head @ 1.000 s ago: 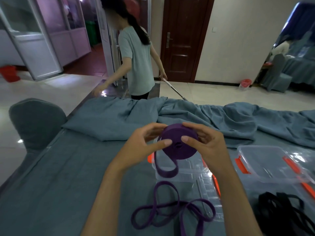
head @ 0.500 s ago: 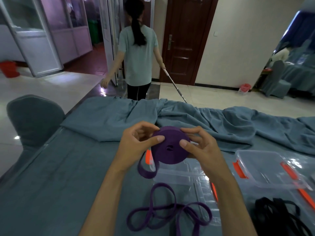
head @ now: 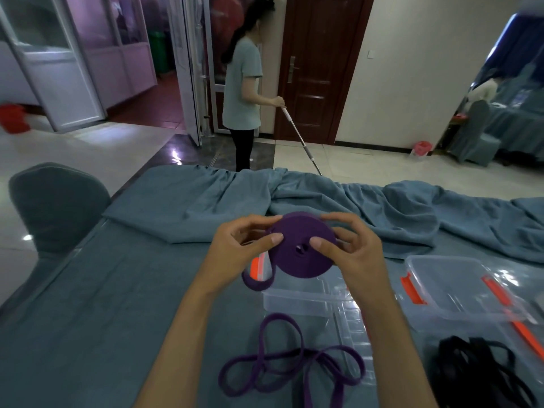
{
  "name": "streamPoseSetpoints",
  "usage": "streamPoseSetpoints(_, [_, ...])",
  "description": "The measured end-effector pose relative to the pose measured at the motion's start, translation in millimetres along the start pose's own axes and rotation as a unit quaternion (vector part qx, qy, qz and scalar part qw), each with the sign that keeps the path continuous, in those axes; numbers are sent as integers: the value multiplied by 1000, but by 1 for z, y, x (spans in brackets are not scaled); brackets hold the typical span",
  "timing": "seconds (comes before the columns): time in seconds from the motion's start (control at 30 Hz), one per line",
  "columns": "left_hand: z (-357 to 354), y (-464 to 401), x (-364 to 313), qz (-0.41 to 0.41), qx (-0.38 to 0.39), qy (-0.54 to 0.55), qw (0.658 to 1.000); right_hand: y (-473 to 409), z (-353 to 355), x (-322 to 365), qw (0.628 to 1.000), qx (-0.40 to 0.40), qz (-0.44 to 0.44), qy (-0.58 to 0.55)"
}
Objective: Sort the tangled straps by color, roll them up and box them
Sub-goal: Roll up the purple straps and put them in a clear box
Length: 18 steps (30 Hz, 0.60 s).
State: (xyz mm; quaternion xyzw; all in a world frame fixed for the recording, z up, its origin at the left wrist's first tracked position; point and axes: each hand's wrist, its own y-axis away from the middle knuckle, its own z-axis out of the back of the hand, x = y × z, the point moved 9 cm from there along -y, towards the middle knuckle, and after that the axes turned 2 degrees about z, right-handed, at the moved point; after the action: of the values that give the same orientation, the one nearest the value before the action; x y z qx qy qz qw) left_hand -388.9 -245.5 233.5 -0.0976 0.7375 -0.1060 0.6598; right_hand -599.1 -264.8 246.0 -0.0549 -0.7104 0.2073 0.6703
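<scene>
Two hands work a single coil above the desk (head: 88, 304), which is draped in a blue-grey cloth. Furthest left of the working group, the left hand (head: 238, 251) pinches the purple roll (head: 303, 245) at its left edge, thumb on the near face and fingers curled behind. From the bottom left of that roll a short purple tail (head: 259, 282) hangs in a small loop, not yet wound in. On the other side, the right hand (head: 353, 248) grips the roll the same way, thumb pressed close to the small centre hole and fingers wrapped over the top rim.

Judging by that short tail, the rolling of this strap is nearly finished: the step in hand is winding, not boxing. Next comes turning the coil so the last loop lies flat against the outside, with the coil kept pinched so it does not spring loose.

Just below the roll and slightly right sits a clear box (head: 297, 301), open and ready to take it; setting the roll in flat, with the tail tucked under, seems the sensible follow-up. Nearer the camera, a loose purple strap (head: 282, 366) lies in loops on the cloth, waiting to be rolled. Further right stands a second clear box (head: 459, 278) with orange latches, and at the right edge a heap of black straps (head: 482, 372) lies tangled, apart from the purple ones.
</scene>
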Motion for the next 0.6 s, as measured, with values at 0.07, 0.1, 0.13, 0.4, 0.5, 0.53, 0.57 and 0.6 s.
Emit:
streamPoseSetpoints(0.07, [-1,0,0,7,11,-5,1000,1,2,-3,1000,-9,-4,-15])
streamPoseSetpoints(0.1, [1,0,-1,-1,-2,-10,1000,1,1,-6,1000,-3,-20,-22])
streamPoseSetpoints(0.13, [3,0,-4,-13,-23,-15,1000,1,0,-10,999,8,-43,-29])
streamPoseSetpoints(0.4, [-3,0,4,18,30,3,999,1,2,-14,998,-13,-42,-50])
streamPoseSetpoints(0.5, [2,-2,1,0,-18,-38,999,2,-5,-23,995,32,-81,-40])
streamPoseSetpoints(0.53, [3,-3,1,-2,-31,-40,999,3,-7,-24,994,43,-86,-42])
streamPoseSetpoints(0.57, [3,-4,2,-2,-41,-39,998,3,-6,-25,995,42,-82,-44])
streamPoseSetpoints(0.6, [2,-4,4,-1,-44,-34,998,4,-5,-24,996,31,-74,-48])
